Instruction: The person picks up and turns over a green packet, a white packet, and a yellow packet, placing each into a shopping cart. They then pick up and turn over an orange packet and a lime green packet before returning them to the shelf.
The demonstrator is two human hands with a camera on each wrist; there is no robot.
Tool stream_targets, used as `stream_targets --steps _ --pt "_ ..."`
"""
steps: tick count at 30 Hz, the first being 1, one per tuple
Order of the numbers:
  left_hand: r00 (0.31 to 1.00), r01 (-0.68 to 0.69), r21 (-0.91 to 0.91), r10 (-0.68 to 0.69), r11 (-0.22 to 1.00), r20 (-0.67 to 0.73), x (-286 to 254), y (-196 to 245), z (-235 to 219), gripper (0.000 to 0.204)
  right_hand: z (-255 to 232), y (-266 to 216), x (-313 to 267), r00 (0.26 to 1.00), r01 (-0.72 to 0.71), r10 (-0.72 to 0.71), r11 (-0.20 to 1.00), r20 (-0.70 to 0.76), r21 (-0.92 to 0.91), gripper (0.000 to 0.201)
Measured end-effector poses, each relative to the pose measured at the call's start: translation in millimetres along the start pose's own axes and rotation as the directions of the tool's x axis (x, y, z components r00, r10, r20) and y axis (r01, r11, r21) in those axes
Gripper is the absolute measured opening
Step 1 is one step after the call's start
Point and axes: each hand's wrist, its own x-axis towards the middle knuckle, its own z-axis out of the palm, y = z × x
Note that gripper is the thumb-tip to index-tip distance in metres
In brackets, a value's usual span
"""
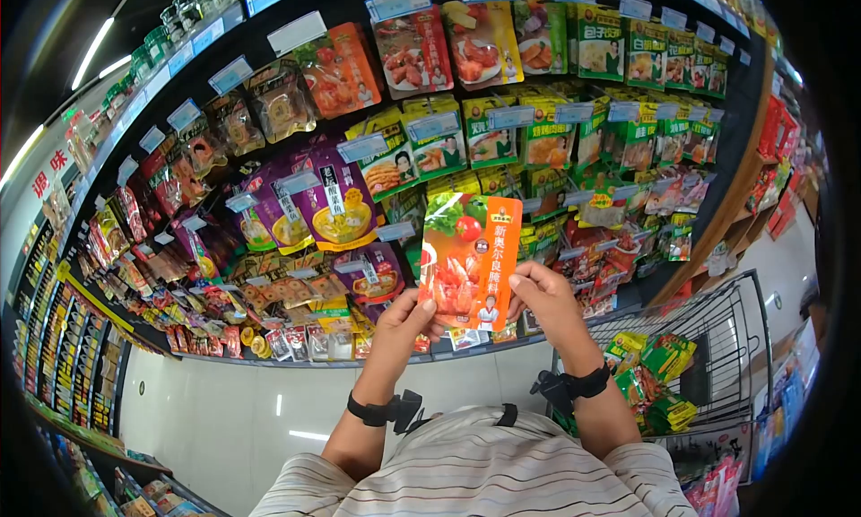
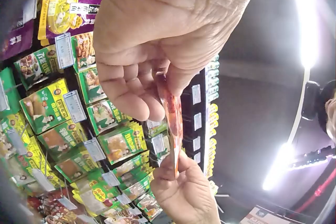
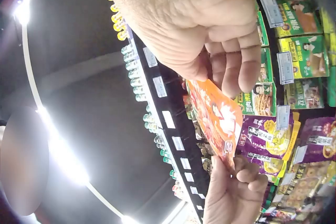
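Note:
An orange and green marinade packet (image 1: 464, 266) is held upright in front of the shelves, its printed face with tomatoes and chicken turned toward the head camera. My left hand (image 1: 401, 327) pinches its lower left edge, thumb on the front. On the opposite side my right hand (image 1: 549, 304) pinches the right edge near the bottom corner. From the left wrist the packet (image 2: 172, 121) shows almost edge-on between both hands. The right wrist view has the packet (image 3: 214, 116) slanting down from my right thumb to the left fingers.
Hanging rows of seasoning packets fill the rack, with purple pouches (image 1: 339, 203) left of the held packet and similar orange packets (image 1: 339, 71) above. A wire shopping cart (image 1: 717, 338) stands at the right, holding several green and yellow packets (image 1: 668, 357). Pale tiled floor (image 1: 242, 400) lies below.

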Motion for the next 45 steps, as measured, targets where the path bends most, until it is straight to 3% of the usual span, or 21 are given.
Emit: stream_targets --steps 6,14,15,22,45 --pt "1.000 0.028 -0.022 -0.027 0.999 0.011 13 10 -36 0.028 32 6 19 1.000 -0.008 0.009 1.000 -0.012 0.016 0.019" --pt "0.997 -0.072 -0.078 0.074 0.994 0.012 41 27 -89 0.030 79 7 59 1.000 0.017 -0.017 1.000 -0.004 0.010 0.022" --pt "0.996 -0.074 -0.067 0.070 0.995 -0.051 43 28 -91 0.030 84 6 62 1.000 0.012 -0.012 1.000 -0.006 0.002 0.022" --pt "0.988 -0.144 -0.134 0.134 0.980 -0.077 59 41 -115 0.027 115 11 84 1.000 0.003 -0.003 1.000 0.001 0.003 0.022" --pt "0.980 -0.197 -0.315 0.194 0.928 -0.041 79 56 -172 0.033 192 -7 105 0.987 0.132 -0.137 0.989 -0.085 -0.063 0.022"
